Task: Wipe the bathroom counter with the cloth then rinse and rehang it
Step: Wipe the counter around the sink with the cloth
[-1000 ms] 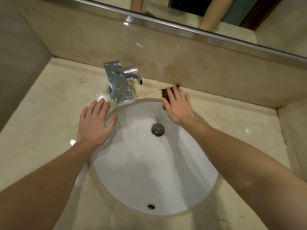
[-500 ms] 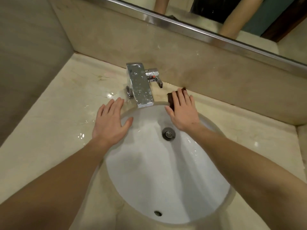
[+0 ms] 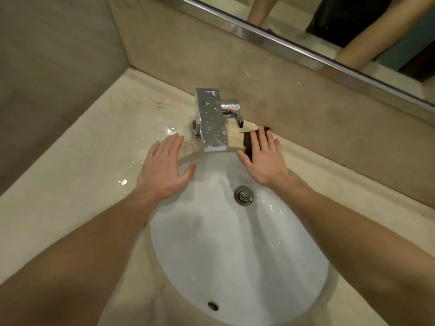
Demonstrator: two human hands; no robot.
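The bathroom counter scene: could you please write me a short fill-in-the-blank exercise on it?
1. The right hand presses a dark ____ flat on the counter.
2. The left hand lies flat and holds ____.
3. The cloth lies to the ____ of the faucet.
4. The drain sits in the white ____.

Missing words: cloth; nothing; right; sink

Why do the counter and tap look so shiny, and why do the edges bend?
Head view: overhead light glints off wet patches on the counter and the droplet-speckled faucet; the mirror frame and arms bow from the wide-angle lens; soft arm shadows fall across the basin.
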